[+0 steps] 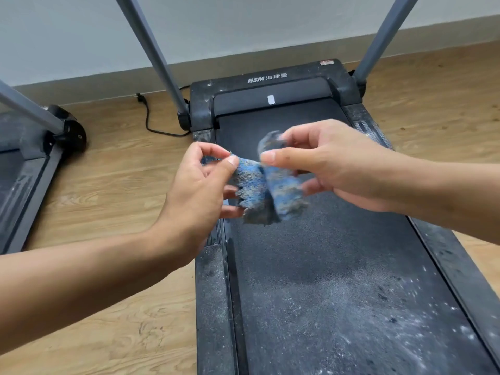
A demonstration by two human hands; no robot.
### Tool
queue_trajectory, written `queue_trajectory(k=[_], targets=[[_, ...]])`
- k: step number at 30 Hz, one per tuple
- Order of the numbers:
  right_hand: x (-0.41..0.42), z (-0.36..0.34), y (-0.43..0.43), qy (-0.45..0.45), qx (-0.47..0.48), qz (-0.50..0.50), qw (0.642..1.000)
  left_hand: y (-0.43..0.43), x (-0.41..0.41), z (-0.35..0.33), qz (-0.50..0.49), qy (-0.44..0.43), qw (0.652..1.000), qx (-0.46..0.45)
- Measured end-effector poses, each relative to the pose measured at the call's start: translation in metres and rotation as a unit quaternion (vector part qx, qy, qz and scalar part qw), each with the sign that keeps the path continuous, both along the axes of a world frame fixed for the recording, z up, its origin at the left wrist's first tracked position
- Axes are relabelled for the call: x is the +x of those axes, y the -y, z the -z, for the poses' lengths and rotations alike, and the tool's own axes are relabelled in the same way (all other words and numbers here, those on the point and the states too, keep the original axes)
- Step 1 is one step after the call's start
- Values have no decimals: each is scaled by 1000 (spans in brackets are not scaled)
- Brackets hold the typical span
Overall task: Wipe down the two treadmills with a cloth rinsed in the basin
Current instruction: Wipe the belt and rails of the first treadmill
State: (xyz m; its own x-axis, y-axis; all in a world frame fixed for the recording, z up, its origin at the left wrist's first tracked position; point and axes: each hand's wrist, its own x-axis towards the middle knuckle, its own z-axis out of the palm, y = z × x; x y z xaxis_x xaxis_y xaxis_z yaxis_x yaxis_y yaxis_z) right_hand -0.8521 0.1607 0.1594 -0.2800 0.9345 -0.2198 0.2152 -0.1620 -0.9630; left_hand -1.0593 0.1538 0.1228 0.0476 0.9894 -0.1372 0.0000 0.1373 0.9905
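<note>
You're holding one cloth [266, 185] between both hands, up in the air over the treadmill [324, 280] belt. Your left hand [200, 193] is pinching its left edge between thumb and forefinger, and your right hand [332, 163] is gripping the other end with the fingers curled around it. The cloth is blue, grubby and frayed along the bottom, and it's bunching in the middle. Two treadmills are showing: the one right under you, with white dust sitting all over the belt and side rails, and a second treadmill [24, 169] poking in at the left edge. Three grey poles are rising up, two [151, 52] on yours. One black cord [151, 117] is lying on the wood floor [108, 190] between them, near the wall [67, 36].
</note>
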Motion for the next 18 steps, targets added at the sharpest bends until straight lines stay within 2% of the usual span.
queue_trajectory(k=[3, 5, 7, 9, 11, 13, 15, 16, 18], targets=[[-5, -11, 1, -56, -49, -37, 996, 1, 1, -4, 17, 49, 998, -19], [-1, -18, -3, -51, -16, -28, 998, 2, -2, -2, 18, 43, 999, -8], [6, -13, -10, -8, 30, 8, 999, 3, -5, -1, 28, 35, 999, -5], [12, 3, -15, 3, -31, 6, 1000, 3, -6, -1, 54, 34, 998, 0], [11, 21, -13, -33, -154, -51, 986, 4, -6, -2, 79, 29, 996, 2], [9, 30, -13, -53, -194, -83, 976, 2, -6, 1, 85, -18, 996, 7], [10, 35, -23, -43, -179, -83, 979, -5, -10, 9, 71, -117, 991, 1], [8, 36, -31, -17, -160, -85, 983, -8, -15, 14, 53, -153, 987, -11], [2, 46, -46, 91, -98, -91, 987, -13, -30, 26, 27, -204, 978, -39]])
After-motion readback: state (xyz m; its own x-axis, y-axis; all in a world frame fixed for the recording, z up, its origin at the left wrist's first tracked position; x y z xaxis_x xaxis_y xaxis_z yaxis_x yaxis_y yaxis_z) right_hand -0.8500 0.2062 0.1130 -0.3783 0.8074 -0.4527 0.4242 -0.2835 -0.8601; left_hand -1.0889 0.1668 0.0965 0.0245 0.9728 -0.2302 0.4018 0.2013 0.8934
